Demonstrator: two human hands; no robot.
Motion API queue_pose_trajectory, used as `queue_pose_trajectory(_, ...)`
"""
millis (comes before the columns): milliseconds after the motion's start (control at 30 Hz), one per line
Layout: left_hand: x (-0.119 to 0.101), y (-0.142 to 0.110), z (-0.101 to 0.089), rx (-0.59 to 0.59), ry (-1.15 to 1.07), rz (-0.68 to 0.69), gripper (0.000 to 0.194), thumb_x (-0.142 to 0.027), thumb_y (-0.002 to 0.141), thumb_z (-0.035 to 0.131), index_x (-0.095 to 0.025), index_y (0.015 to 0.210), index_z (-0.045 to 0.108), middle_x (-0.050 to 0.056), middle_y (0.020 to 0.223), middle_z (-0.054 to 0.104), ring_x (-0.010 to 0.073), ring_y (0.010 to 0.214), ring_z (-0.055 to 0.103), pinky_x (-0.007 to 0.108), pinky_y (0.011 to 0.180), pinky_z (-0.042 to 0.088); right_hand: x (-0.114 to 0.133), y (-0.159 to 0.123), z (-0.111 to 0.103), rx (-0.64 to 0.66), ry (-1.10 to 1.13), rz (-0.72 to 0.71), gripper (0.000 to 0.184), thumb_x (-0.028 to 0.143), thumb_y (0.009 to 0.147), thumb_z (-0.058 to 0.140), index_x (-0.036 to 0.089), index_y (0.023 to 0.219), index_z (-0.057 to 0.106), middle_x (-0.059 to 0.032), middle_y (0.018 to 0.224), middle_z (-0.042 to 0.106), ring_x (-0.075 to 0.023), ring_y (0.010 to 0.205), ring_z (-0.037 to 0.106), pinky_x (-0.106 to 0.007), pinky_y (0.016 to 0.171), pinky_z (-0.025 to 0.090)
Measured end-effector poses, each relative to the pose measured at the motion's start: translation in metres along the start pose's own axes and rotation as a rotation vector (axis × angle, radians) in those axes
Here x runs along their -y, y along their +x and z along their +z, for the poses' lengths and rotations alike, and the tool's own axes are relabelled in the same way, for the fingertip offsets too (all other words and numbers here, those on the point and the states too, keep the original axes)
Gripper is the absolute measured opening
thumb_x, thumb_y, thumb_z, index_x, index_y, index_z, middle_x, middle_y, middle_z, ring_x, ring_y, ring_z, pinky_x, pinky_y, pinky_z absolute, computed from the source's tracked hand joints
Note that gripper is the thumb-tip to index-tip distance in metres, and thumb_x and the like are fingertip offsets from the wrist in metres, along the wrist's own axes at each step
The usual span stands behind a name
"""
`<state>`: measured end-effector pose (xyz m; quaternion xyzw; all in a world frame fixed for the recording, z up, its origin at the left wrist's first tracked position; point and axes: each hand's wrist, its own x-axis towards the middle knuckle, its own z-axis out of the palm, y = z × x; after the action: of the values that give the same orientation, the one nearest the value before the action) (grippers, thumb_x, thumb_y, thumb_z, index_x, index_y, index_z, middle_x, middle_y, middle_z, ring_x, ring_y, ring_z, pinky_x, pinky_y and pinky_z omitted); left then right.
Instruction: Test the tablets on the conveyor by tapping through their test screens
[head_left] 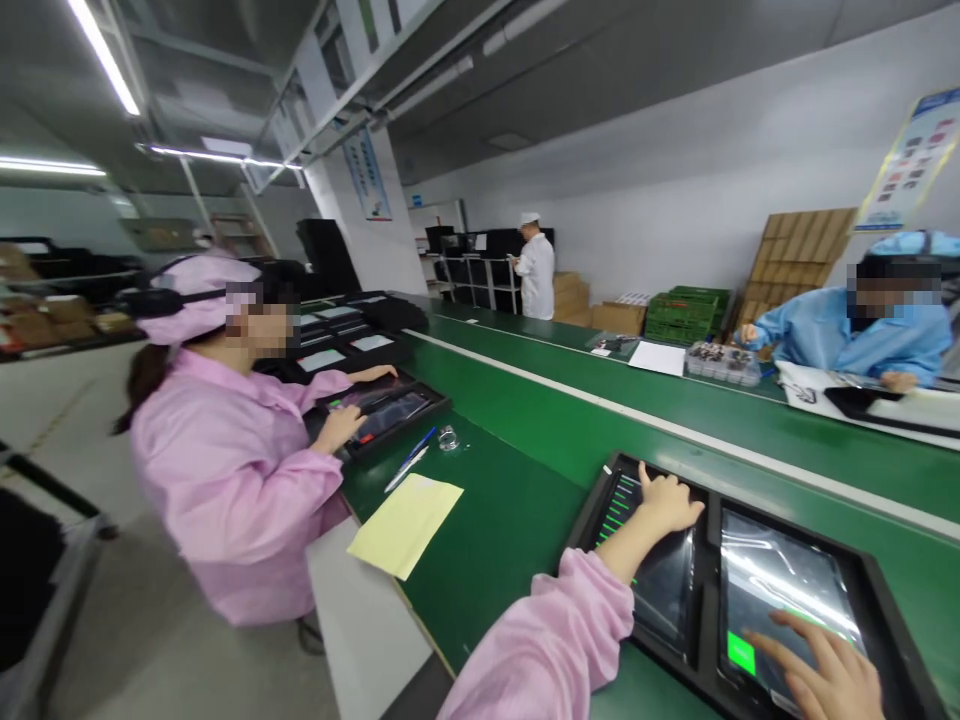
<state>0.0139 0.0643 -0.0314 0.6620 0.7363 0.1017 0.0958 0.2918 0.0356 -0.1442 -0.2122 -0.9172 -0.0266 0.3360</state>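
Note:
A black foam tray [703,580] lies in front of me with two tablets side by side. The left tablet [660,600] shows a dark screen with green lines of text. My left hand [667,502] is over its upper part, index finger stretched toward the top edge and the other fingers loosely bent, holding nothing. The right tablet [787,560] has a glossy screen with a bright green square and strong light reflections. Above its lower part is my right hand [832,668], fingers spread and empty, with fingertips close to the green square.
A yellow paper sheet [405,525], pens [409,465] and a clear tape roll [448,438] lie left on the green bench [510,500]. A co-worker in pink [232,480] works at another tray of tablets [390,415]. Across sits a person in blue [847,320] beside a parts box [721,362].

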Motion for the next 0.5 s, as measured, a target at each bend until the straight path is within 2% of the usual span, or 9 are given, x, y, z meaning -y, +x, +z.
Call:
queue_pose_trajectory(133,-0.006,-0.013,-0.006,-0.033,0.037,0.006,0.043,-0.048,0.084,0.056,-0.020,0.114,0.068,0.015,0.122,0.063,0.0320,0.115,0.057,0.063,0.117,0.006,0.025,0.020,-0.029,-0.006,0.013,0.183,0.043,0.034,0.097,0.030,0.035,0.109,0.071,-0.0078,0.113,0.060,-0.0321,0.102,0.054,-0.048,0.082,0.040)
queue_pose_trajectory(233,-0.008,-0.013,-0.003,-0.051,0.026,0.005,0.040,-0.040,0.082,0.060,-0.020,0.116,0.066,0.016,0.126,0.060,0.0347,0.119,0.055,0.064,0.116,-0.001,0.038,0.035,-0.045,0.023,-0.008,0.298,0.049,0.030,0.098,0.025,0.029,0.099,0.074,-0.0095,0.107,0.059,-0.0301,0.101,0.052,-0.046,0.085,0.039)
queue_pose_trajectory(367,-0.006,-0.006,0.009,-0.053,0.007,-0.009,0.038,-0.038,0.082,0.060,-0.020,0.115,0.065,0.015,0.125,0.060,0.0355,0.119,0.054,0.067,0.113,-0.008,0.050,0.043,-0.053,0.134,0.033,0.354,0.049,0.027,0.098,0.026,0.028,0.096,0.076,-0.0088,0.111,0.057,-0.0293,0.106,0.047,-0.047,0.094,0.036)
queue_pose_trajectory(500,-0.004,-0.003,0.012,-0.067,0.029,-0.040,0.036,-0.038,0.083,0.057,-0.021,0.114,0.065,0.015,0.125,0.060,0.0357,0.120,0.053,0.072,0.110,-0.006,0.058,0.049,-0.058,0.225,0.138,0.325,0.046,0.027,0.098,0.032,0.028,0.090,0.078,-0.0083,0.114,0.057,-0.0285,0.109,0.045,-0.048,0.099,0.032)
